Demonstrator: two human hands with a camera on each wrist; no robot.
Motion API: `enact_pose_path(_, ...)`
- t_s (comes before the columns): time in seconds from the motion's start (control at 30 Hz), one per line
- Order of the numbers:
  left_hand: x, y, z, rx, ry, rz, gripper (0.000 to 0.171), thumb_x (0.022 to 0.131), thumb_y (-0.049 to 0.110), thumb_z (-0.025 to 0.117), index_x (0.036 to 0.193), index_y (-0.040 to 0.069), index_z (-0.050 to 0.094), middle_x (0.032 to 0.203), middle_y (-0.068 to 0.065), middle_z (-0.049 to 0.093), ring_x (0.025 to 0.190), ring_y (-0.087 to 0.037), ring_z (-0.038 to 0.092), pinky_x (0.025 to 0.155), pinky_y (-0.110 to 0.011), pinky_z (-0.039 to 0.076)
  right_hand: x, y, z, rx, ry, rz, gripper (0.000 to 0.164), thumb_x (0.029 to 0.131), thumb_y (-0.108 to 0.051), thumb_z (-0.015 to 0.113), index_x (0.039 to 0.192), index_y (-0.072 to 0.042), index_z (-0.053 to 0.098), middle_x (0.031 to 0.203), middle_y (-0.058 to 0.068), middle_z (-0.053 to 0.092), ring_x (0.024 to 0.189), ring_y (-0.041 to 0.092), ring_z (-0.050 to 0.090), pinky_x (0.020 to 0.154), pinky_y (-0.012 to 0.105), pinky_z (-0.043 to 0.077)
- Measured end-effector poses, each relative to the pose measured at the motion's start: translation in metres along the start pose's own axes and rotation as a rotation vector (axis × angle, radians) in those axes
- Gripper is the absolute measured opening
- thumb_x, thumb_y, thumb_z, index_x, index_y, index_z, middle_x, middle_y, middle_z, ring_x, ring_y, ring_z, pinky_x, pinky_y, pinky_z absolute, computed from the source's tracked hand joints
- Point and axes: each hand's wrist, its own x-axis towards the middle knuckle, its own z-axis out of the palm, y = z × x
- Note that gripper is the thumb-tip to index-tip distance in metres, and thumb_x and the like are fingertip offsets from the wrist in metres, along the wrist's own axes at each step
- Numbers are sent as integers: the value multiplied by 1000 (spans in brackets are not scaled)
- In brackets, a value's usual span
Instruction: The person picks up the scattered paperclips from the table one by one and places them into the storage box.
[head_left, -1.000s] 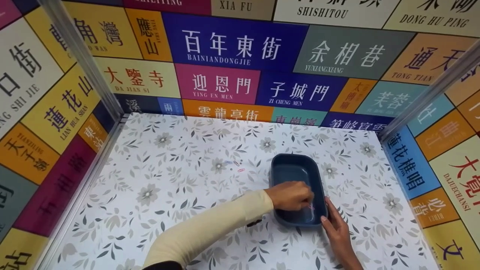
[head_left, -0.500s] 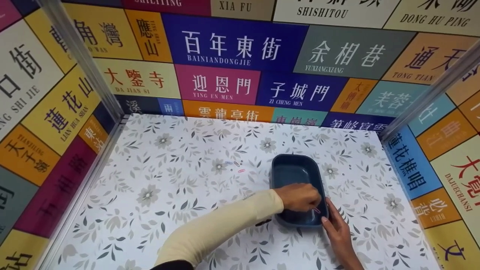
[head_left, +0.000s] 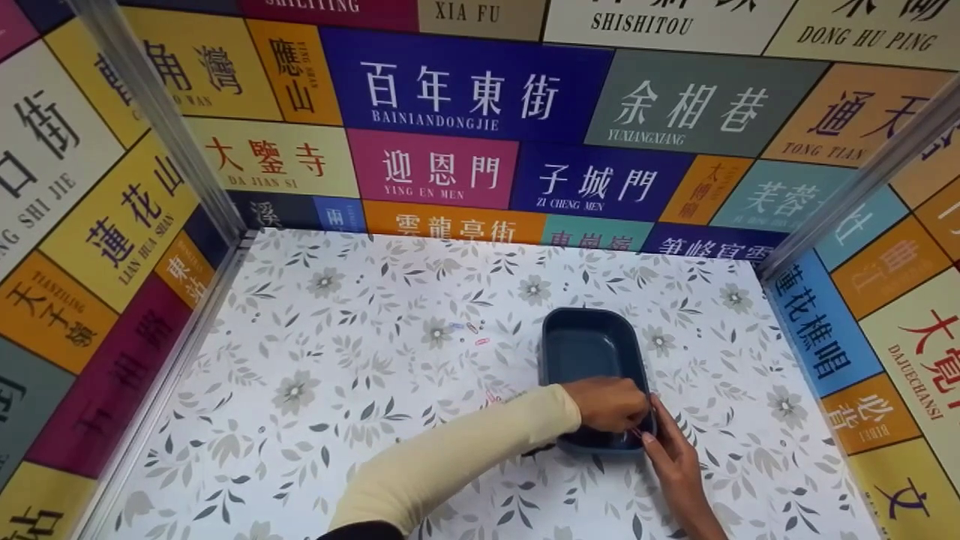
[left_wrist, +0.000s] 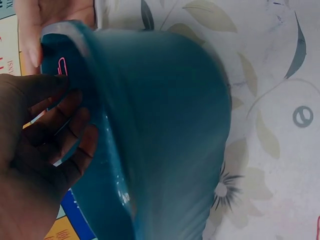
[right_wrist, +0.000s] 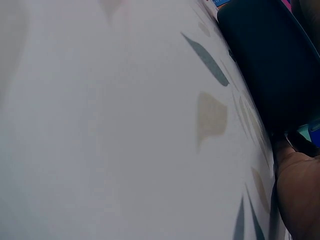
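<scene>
Left hand: you pinch a pink paper clip, now nearer your right hand; seemingly placing continues.
Blue tub: beneath your left hand, right fingers extended against its side.

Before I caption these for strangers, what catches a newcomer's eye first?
Probably the wall of colourful lettered panels behind the white floral surface. Next, right of centre, a dark blue tub: the left hand inside pinches a pink paper clip, the right hand grips its side.
</scene>
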Motion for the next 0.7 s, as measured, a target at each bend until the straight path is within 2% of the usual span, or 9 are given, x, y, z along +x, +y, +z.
enact_pose_path(0.13,2,1,6,3,-25,-15,20,99,6,72,81,15,74,81,5,74,68,-7,57,63,-19,47,-1,-1,0,8,-5,-2,62,113,4,51,171,3,29,173,-6,40,151,-3,44,112,22,48)
enact_pose_path(0.3,3,3,10,15,-47,-34,19,97,8,75,81,18,74,82,6,74,70,-8,59,66,-20,50,-1,-2,1,-10,-2,13,62,113,4,51,171,3,29,176,2,37,150,-5,44,110,21,50)
enact_pose_path(0.53,-1,-1,13,26,-59,-46,15,95,9,77,83,18,79,80,6,75,70,-9,62,66,-20,51,0,-3,2,-44,16,3,61,113,3,52,170,3,32,177,21,29,152,-7,41,117,16,39)
enact_pose_path(0.7,-5,-4,16,57,-83,-46,7,96,15,80,90,17,83,86,6,78,73,-10,67,68,-21,53,0,-4,2,-50,19,-23,60,112,4,53,169,5,33,176,24,30,153,-6,40,118,14,36)
